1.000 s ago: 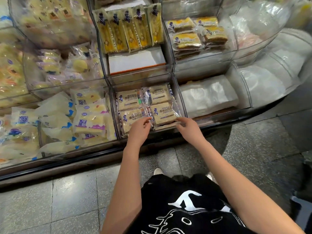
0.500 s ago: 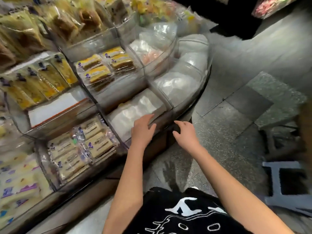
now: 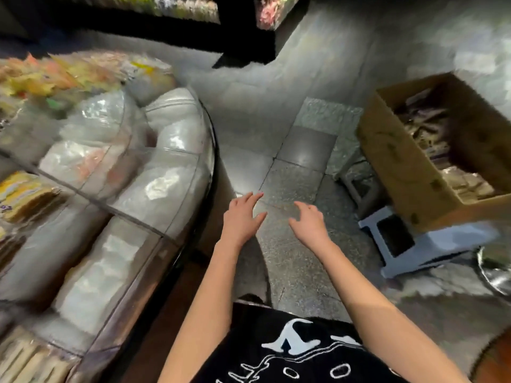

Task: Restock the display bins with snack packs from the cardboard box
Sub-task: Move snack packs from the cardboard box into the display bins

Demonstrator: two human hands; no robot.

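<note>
We see the cardboard box [image 3: 401, 167] at the right of the frame, brown and open at the top. It sits tilted on a pale blue-grey stool [image 3: 420, 244]. Its outer wall is plain, with a few dark marks. Inside lie the snack packs [image 3: 467, 183]: tan, glossy ones near the lower edge and darker ones higher up, too blurred for us to read any print.

The left hand [image 3: 243, 214] and right hand [image 3: 308, 219] hover side by side at the centre of the frame, above the grey floor tiles [image 3: 293, 150]. Both are empty. The left's fingers are spread and nearly straight, the right's loosely bent.

The clear, curved display bins [image 3: 193, 167] fill the left of the frame, holding pale wrapped packs, with yellow and orange ones at the upper left.
</note>
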